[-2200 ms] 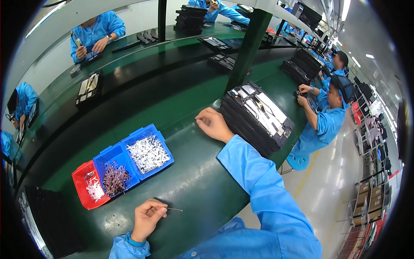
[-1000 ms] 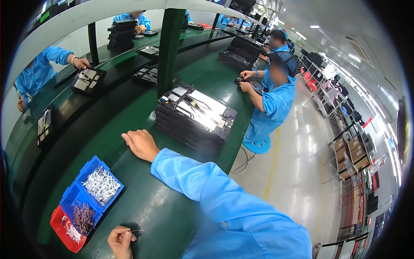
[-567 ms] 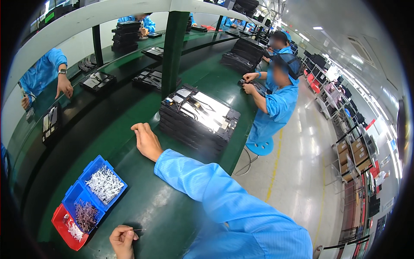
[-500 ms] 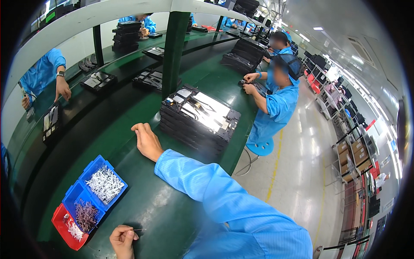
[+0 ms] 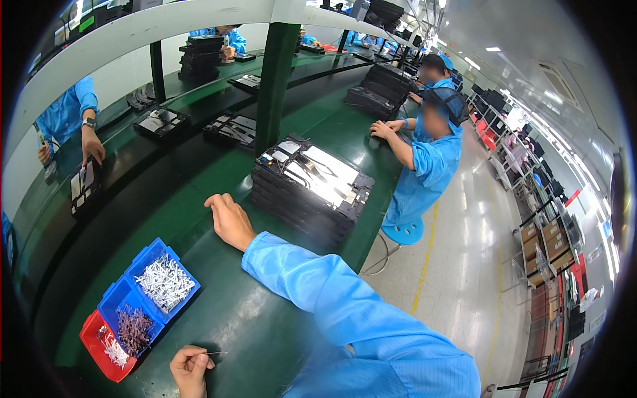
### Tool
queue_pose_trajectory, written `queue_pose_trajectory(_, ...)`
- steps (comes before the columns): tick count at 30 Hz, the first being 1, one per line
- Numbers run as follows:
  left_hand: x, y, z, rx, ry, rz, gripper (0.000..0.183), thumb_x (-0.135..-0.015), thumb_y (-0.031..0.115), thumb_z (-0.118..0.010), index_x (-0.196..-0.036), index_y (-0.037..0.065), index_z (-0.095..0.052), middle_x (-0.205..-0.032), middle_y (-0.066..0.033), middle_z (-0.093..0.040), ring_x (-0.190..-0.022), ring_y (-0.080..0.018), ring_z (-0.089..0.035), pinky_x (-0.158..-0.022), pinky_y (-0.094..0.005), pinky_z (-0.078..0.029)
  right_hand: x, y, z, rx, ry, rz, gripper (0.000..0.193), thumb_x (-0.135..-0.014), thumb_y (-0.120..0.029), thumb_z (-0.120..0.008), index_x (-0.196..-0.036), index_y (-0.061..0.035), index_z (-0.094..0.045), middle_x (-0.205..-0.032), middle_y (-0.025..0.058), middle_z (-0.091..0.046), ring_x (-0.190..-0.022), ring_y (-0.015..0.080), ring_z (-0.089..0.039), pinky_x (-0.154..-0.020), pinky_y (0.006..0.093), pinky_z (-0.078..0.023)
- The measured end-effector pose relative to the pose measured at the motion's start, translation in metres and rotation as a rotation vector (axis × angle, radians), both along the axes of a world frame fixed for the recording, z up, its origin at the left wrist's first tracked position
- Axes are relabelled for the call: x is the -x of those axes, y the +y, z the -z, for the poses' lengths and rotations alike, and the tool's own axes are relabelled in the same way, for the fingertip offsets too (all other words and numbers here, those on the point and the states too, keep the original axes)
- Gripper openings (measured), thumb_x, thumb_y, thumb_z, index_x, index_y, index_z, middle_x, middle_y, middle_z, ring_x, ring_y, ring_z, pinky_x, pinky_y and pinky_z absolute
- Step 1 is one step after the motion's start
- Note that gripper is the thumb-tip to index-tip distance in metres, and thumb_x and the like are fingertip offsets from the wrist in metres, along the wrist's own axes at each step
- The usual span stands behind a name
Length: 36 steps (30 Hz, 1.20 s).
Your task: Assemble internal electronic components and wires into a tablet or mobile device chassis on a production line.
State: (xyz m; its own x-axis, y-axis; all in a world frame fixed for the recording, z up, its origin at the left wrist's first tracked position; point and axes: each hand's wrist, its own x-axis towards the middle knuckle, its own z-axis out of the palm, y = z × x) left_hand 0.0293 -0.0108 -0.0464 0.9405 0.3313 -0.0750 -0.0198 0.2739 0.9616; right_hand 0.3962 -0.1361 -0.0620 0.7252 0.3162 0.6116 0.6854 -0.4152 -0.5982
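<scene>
At the bottom edge, my left hand point(image 5: 189, 370) is closed, with thumb and forefinger pinching a thin, needle-like piece point(image 5: 219, 352). Its far end points right over the green bench. My right hand point(image 5: 229, 223) rests on the bench with the fingers loosely bent and apart, holding nothing. Just beyond it, to the right, stands a stack of black device housings point(image 5: 312, 182); the top one shows a bright silver plate, cables and small boards. Left of my hands sit two blue bins, one with white slender pieces point(image 5: 162, 283), the other with brownish-purple ones point(image 5: 134, 328).
A red bin point(image 5: 114, 351) with small white pieces adjoins the blue ones. Device units point(image 5: 161, 123) lie along the dark conveyor. A green post point(image 5: 273, 89) rises behind the stack. To the right, a co-worker point(image 5: 431, 159) sits at the bench; another person's hand point(image 5: 93, 146) is at far left.
My hands stay put, while the view shifts slightly. At far left, the other person's hand comes down onto a unit. The co-worker on the right has brought their hands closer together.
</scene>
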Motion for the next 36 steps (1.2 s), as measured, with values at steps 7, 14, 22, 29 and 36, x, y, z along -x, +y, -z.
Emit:
queue_pose_trajectory(7,0.002,-0.001,-0.005,0.006,0.014,-0.008,0.013,-0.097,0.008,-0.073,-0.101,-0.002,-0.066,-0.09,-0.007,-0.063,-0.071,-0.0129,-0.06,-0.067,-0.0286,-0.052,0.003,0.001,-0.004,-0.02,0.082,-0.011,0.011,-0.1,-0.007,-0.056,-0.109,-0.0056,-0.062,-0.098,0.0192,-0.063,-0.089,0.041,-0.065,-0.078,0.0504,-0.052)
queue_pose_trajectory(14,-0.001,-0.001,-0.006,0.054,0.064,0.048,0.009,-0.096,-0.004,-0.069,-0.105,-0.004,-0.07,-0.093,-0.0081,-0.067,-0.08,-0.0138,-0.066,-0.074,-0.0259,-0.054,0.0,-0.007,-0.009,-0.026,0.026,-0.01,0.013,-0.094,-0.011,-0.062,-0.106,-0.008,-0.068,-0.101,0.0169,-0.065,-0.087,0.0389,-0.066,-0.078,0.0474,-0.054)
queue_pose_trajectory(22,-0.001,-0.003,-0.01,0.049,0.016,0.052,0.012,-0.096,-0.003,-0.07,-0.108,-0.004,-0.071,-0.099,-0.0081,-0.068,-0.082,-0.0119,-0.066,-0.073,-0.024,-0.054,-0.052,0.01,0.008,-0.179,0.086,0.19,0.065,-0.087,-0.007,-0.071,-0.143,0.0131,-0.045,-0.149,0.0315,-0.041,-0.1,0.0286,-0.071,-0.09,0.0348,-0.058)
queue_pose_trajectory(29,-0.007,-0.008,-0.007,0.055,-0.023,0.075,0.014,-0.095,-0.005,-0.07,-0.11,-0.005,-0.071,-0.105,-0.0097,-0.066,-0.084,-0.0131,-0.066,-0.073,-0.0247,-0.055,-0.169,0.012,0.031,-0.355,0.52,0.363,0.102,-0.083,-0.023,-0.067,-0.151,0.0255,-0.009,-0.156,0.0465,-0.019,-0.146,0.0483,-0.035,-0.121,0.0447,-0.033)
queue_pose_trajectory(36,-0.014,-0.008,-0.009,0.099,0.004,0.105,0.015,-0.097,-0.003,-0.069,-0.112,-0.003,-0.072,-0.107,-0.0078,-0.064,-0.088,-0.0126,-0.066,-0.076,-0.026,-0.056,-0.186,0.004,0.033,-0.575,0.559,0.15,0.045,-0.085,-0.015,-0.074,-0.118,0.0102,-0.057,-0.105,0.0201,-0.064,-0.093,0.0316,-0.066,-0.084,0.0414,-0.055)
